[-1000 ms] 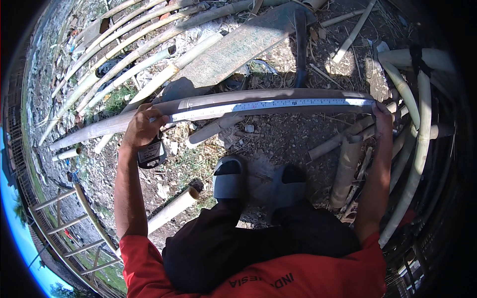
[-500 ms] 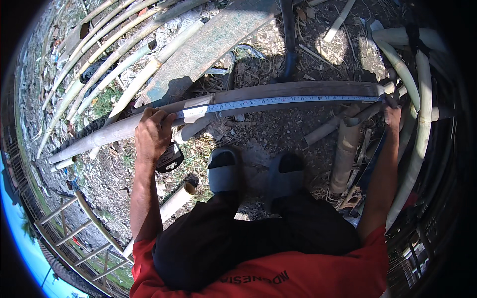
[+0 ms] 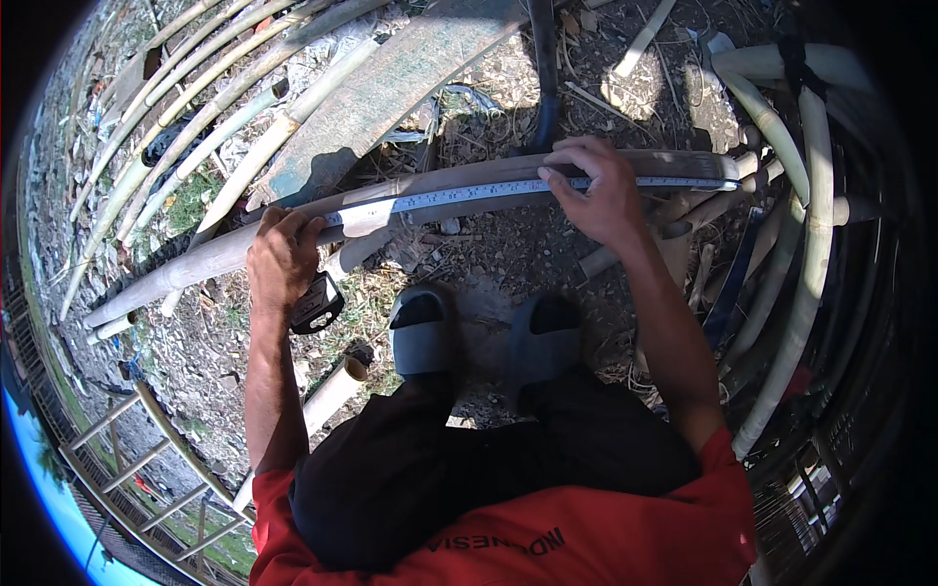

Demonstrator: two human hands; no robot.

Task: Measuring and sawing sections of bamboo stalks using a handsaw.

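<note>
several fingers of the left hand (image 3: 281, 258) are pinching the tape (image 3: 449, 198) along the pole (image 3: 440, 180) lying crosswise ahead; the right hand (image 3: 601, 190), half open, is straddling both, hold unclear; pressing flat would be helping.

Head: left fisheye of a side-by-side pair, worn on the head | faces steeply down past red shirt (image 3: 625, 527) to sandals (image 3: 427, 347) and ground (image 3: 498, 256); near the left hand (image 3: 283, 256) and right hand (image 3: 604, 193); poles (image 3: 327, 86) farther off, upper left | upright, wide; straight edges bow toward the margin; sky (image 3: 44, 488) lower left
</note>
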